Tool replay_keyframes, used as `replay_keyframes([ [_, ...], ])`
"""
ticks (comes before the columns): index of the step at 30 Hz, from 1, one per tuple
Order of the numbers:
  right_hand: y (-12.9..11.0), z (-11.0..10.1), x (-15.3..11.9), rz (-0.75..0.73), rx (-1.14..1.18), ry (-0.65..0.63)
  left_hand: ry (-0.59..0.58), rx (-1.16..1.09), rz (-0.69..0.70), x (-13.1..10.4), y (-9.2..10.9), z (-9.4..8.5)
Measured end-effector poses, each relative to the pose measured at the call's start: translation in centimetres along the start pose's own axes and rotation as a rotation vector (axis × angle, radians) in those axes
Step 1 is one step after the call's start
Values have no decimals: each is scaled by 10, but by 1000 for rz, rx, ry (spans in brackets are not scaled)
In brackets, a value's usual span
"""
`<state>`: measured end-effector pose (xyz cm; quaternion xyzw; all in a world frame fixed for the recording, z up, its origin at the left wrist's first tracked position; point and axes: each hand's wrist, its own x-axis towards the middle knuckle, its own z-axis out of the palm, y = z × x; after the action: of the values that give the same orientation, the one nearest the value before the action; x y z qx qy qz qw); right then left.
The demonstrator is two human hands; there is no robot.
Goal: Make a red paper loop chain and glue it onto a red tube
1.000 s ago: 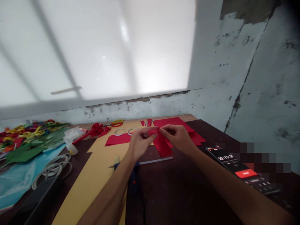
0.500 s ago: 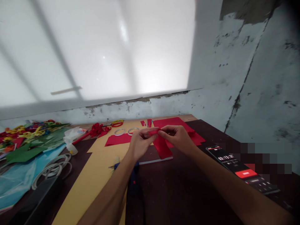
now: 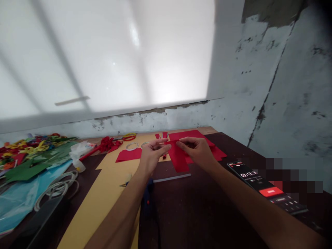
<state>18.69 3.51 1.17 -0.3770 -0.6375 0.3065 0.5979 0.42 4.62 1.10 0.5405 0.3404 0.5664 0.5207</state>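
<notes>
A red strip (image 3: 179,161) hangs down between my hands above the dark table. My right hand (image 3: 195,148) pinches its upper edge between thumb and fingers. At the strip's upper left corner is my left hand (image 3: 155,152), its thumb and forefinger close to the edge; whether they grip it is hard to see. Just below the strip's lower end lies a white stick (image 3: 172,178). Red sheets (image 3: 192,135) lie behind my right hand, and a blue glue gun (image 3: 148,193) is partly hidden by my left forearm.
Scissors (image 3: 129,137), a ring (image 3: 132,146) and a red paper flower (image 3: 107,143) are on yellow paper (image 3: 103,197) or beside it. A coiled cable (image 3: 58,186) and colourful scraps (image 3: 33,147) lie left. At right is a phone (image 3: 264,186).
My left hand has shifted slightly left and its fingers have spread a little. The top of the red strip now shows wider and flatter between the hands.
</notes>
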Motion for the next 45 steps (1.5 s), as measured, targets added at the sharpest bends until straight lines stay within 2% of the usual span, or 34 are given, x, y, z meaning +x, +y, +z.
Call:
replay_keyframes([
  [3,-1,0,-1,3,16,-14,-6,-34,-55,0,-1,0],
  [8,0,-1,0,21,10,-15,22,-1,-13,0,-3,0],
  [28,11,0,4,122,69,128,-29,96,-176,-3,-3,7],
  [36,20,1,5,187,120,184,-48,148,-194,-4,-2,9],
  [45,28,-1,7,164,166,246,-85,171,-220,-5,-4,11],
])
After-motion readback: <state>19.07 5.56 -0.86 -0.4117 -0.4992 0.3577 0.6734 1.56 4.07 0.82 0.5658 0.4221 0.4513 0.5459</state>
